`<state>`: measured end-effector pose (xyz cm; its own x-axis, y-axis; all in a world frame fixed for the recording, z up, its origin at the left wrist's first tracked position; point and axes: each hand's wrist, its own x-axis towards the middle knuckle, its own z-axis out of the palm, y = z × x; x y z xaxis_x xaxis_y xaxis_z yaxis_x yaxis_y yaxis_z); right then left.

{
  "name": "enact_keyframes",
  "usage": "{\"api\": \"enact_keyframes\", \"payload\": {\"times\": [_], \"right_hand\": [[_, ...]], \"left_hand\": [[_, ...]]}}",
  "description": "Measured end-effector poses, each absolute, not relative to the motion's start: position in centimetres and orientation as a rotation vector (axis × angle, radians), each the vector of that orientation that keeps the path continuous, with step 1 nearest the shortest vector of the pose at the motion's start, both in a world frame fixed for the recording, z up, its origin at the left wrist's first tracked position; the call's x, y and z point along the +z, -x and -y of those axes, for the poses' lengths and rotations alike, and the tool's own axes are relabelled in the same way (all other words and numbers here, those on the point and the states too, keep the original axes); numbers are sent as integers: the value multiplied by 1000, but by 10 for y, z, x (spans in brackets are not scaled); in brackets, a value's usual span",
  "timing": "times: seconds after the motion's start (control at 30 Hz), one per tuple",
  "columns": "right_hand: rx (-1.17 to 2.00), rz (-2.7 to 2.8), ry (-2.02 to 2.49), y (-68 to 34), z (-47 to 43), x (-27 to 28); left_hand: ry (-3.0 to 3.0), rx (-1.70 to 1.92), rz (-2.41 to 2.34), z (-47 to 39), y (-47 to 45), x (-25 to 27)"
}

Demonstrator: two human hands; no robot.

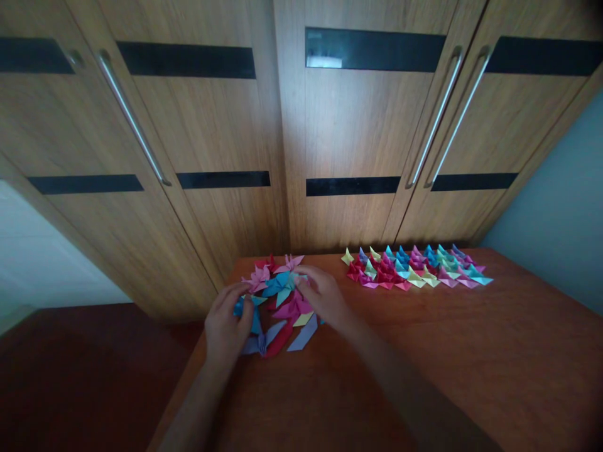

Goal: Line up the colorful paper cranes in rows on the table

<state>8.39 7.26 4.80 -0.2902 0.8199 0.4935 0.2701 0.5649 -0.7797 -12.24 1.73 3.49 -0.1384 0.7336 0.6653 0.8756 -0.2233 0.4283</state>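
Note:
At the table's left end, my two hands work over a loose pile of coloured origami pieces, some shaped like cranes. My left hand point(226, 323) is closed at the pile's left side, thumb and fingers around a blue folded-paper crane point(254, 321). Across from it, my right hand point(325, 300) pinches at a light teal origami crane point(284, 290); its fingertips partly hide the contact. Pink cranes point(259, 277) lie behind, a magenta crane point(294, 306) between the hands. Nearest me are a purple crane point(262, 342) and a flat lilac folded strip point(304, 334).
Several small origami boats point(414, 270) in many colours stand in rows along the back of the reddish-brown table point(424, 351). Behind it rises a wooden wardrobe point(348, 125) with long metal handles. The table's left edge drops to a dark floor point(103, 376).

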Motion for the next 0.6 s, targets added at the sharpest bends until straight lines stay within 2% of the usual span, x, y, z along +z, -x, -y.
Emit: {"api": "enact_keyframes", "payload": {"times": [0.27, 0.4, 0.6], "right_hand": [[817, 1699, 1148, -148, -68, 6], [850, 1698, 1219, -169, -57, -11], [702, 1904, 1186, -174, -42, -19]], "left_hand": [[2398, -825, 1603, -8, 91, 36], [2480, -783, 1554, 8, 71, 40], [2559, -458, 1483, 21, 46, 25]]}}
